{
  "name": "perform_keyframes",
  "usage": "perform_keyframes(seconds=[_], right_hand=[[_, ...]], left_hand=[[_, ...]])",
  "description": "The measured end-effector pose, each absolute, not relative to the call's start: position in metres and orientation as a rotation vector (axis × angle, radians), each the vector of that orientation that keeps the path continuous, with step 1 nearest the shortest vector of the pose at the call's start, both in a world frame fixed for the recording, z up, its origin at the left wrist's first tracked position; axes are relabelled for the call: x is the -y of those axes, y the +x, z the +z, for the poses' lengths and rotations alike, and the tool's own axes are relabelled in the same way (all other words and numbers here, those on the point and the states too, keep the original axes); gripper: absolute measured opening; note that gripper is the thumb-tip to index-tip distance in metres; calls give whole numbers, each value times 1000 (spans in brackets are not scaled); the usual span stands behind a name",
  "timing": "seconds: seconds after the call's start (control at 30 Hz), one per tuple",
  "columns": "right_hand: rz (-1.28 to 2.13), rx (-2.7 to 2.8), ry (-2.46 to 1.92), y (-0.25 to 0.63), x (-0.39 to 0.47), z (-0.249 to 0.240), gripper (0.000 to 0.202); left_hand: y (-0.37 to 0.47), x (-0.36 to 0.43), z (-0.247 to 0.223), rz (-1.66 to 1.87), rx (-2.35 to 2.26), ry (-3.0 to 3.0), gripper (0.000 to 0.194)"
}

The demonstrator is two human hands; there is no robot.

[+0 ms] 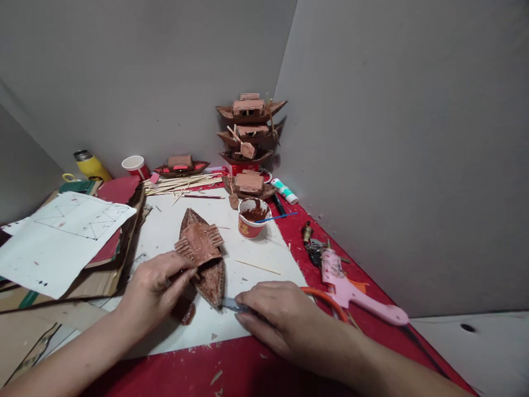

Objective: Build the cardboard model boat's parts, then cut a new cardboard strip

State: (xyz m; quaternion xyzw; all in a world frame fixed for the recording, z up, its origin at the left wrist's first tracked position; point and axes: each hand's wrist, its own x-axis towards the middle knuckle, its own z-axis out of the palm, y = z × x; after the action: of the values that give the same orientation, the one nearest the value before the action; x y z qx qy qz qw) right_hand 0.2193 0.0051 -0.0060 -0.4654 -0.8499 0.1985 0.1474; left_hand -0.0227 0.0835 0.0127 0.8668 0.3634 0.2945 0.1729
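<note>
A brown model boat [212,278] with a reddish roof [200,242] and ribbed side flaps lies on a white sheet [256,286]. My left hand [161,286] pinches at the boat's left side, just below the roof; whatever lies between thumb and forefinger is too small to make out. My right hand [276,314] is closed on a grey blade-like tool [231,304], whose tip reaches the lower end of the boat. A dark reddish-brown piece [188,314] lies below the left fingers.
Behind the boat are a paint cup [250,227], thin sticks [182,183] and stacked model boats [250,118]. A pink glue gun [359,295] and keys [314,251] lie right. Papers [66,237] cover the left; grey walls [392,138] enclose the back and right.
</note>
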Motion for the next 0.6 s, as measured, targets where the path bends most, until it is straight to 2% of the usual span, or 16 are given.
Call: perform_keyframes(seconds=[0.27,0.6], right_hand=[[590,2481,-1365,220,-6,0,21],[575,2478,-1364,221,-6,1,20]], left_hand=[[-22,-86,10,760,-869,2752,20],[-23,-83,6,735,-884,2806,16]])
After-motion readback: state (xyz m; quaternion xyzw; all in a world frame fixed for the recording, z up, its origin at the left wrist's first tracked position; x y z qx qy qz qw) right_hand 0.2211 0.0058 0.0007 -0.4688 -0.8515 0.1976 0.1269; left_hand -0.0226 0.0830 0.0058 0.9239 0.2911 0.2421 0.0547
